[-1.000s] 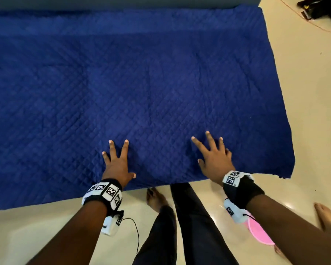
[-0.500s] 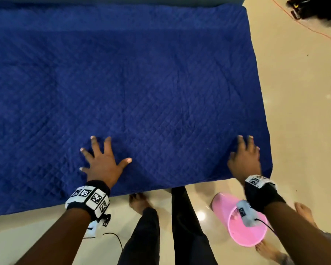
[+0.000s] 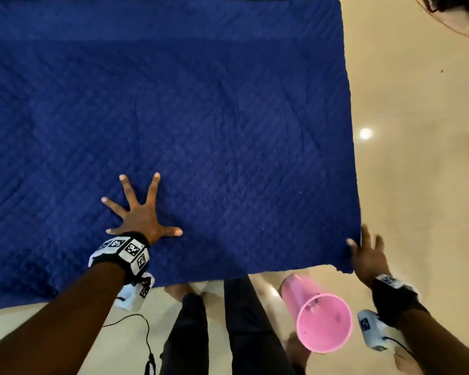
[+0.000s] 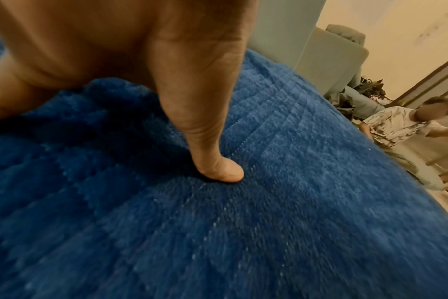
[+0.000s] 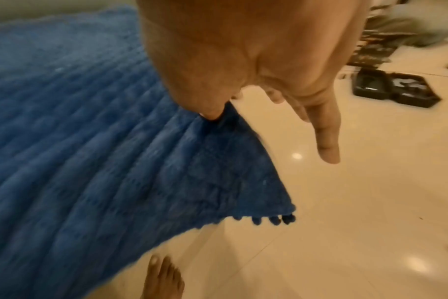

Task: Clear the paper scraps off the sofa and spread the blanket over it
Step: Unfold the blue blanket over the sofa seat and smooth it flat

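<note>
While L grip presses blanket, R grip at corner.

Your blanket is deep blue, quilted in a diamond grid, with small blue bobbles along its hem. The bin is plain pink. The floor is glossy cream. Your wristbands are black with black-and-white square tags. The blurred trays look black.

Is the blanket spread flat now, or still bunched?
Spread flat: the blanket lies open, no folds visible. The left hand presses it with splayed fingers; the right hand is at its near corner.
</note>
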